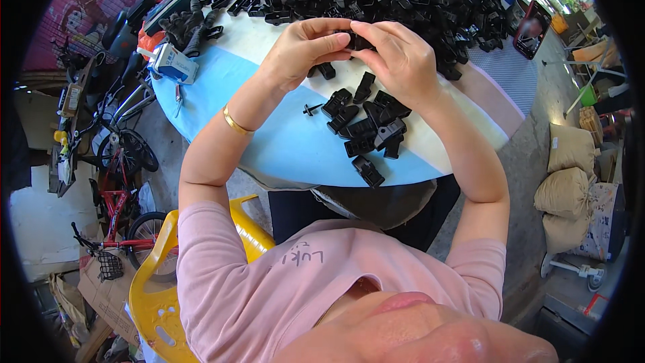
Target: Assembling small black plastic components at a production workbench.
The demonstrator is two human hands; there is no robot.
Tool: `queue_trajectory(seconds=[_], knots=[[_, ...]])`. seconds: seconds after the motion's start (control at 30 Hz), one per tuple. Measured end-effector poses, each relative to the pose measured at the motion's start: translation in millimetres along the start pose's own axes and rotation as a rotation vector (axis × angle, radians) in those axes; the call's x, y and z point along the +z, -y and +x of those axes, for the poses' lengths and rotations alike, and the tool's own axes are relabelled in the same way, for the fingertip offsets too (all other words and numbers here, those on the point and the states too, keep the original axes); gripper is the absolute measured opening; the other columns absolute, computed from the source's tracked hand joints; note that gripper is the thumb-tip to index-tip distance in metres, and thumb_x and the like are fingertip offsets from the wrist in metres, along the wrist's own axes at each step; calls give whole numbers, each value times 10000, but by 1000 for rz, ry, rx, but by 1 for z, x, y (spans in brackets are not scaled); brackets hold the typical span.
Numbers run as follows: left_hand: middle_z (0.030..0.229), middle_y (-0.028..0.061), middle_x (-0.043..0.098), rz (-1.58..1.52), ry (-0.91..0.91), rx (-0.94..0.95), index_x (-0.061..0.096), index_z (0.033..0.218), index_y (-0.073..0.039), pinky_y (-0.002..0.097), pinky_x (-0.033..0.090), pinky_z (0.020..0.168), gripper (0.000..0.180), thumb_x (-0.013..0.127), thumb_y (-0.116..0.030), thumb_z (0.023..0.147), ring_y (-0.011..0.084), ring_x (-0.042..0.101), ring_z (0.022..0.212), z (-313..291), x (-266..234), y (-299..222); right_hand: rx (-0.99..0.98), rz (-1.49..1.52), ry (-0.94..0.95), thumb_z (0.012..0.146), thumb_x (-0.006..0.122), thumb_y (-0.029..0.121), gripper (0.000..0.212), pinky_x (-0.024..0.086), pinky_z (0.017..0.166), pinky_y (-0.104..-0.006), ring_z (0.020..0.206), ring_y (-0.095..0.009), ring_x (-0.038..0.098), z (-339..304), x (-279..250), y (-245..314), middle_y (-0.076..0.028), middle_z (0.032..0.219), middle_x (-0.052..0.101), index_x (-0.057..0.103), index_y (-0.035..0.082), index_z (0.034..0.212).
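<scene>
Above the far half of the table, my left hand (306, 52) and my right hand (402, 60) meet fingertip to fingertip. Between them is a small black plastic part (361, 42), mostly covered by the fingers. Both hands are closed on it, thumbs and forefingers pinching. Nearer to me on the tablecloth (282, 151) lies a loose cluster of black plastic parts (369, 121). A thin black piece (312, 109) sits just left of that cluster. Beyond my hands spreads a large heap of similar black parts (383, 0).
At the table's left edge are a blue-and-white box (173, 65) and dark gloves (191, 29). A phone (533, 30) stands upright at the far right. A yellow plastic chair (151, 296) and red bicycle (117, 212) are on the left; stuffed sacks (566, 191) are stacked at right.
</scene>
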State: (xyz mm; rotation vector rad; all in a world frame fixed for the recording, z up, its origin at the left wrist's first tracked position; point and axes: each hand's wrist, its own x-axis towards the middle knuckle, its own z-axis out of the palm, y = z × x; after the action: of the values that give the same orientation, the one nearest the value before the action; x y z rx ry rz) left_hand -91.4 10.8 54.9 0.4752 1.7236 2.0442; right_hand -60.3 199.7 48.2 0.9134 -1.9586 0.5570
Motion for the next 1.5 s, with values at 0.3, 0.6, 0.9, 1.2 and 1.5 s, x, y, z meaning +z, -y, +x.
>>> queue_trajectory(seconds=[0.3,0.6,0.9,1.2,1.5], knots=[[1104,82,617,145,36,265,509,1237,8,254,478,862,430,635,-70,834,110,593,954,-3,3,1,780,923,206,813,667,69,406,498,824,-262,927,-139,610,-7,1,-6,-87,1031,625,530,-21,1185],[948,51,663,87,79,289,552,1182,5,217,470,799,367,641,-82,837,73,595,832,0,1,1,710,777,208,798,662,16,276,510,769,-236,834,-126,632,0,-10,-10,-88,923,661,613,-34,1065],[932,54,584,630,405,486,664,978,-76,287,483,691,288,726,-24,702,167,560,798,-21,31,1,338,309,315,822,616,98,247,502,737,-290,818,-226,628,-19,14,-39,-90,974,654,621,39,1061],[956,60,621,652,474,471,634,993,-20,275,463,681,373,725,-294,758,147,571,827,-3,4,5,176,16,527,735,657,124,281,482,759,-330,884,-228,545,-27,22,-26,-25,922,584,633,93,1014],[944,183,612,1658,-440,282,625,1028,-46,385,456,812,356,680,-242,736,321,568,943,48,-104,25,175,-9,483,759,647,148,220,478,715,-315,840,-205,531,-25,16,-18,-24,862,588,651,72,965]])
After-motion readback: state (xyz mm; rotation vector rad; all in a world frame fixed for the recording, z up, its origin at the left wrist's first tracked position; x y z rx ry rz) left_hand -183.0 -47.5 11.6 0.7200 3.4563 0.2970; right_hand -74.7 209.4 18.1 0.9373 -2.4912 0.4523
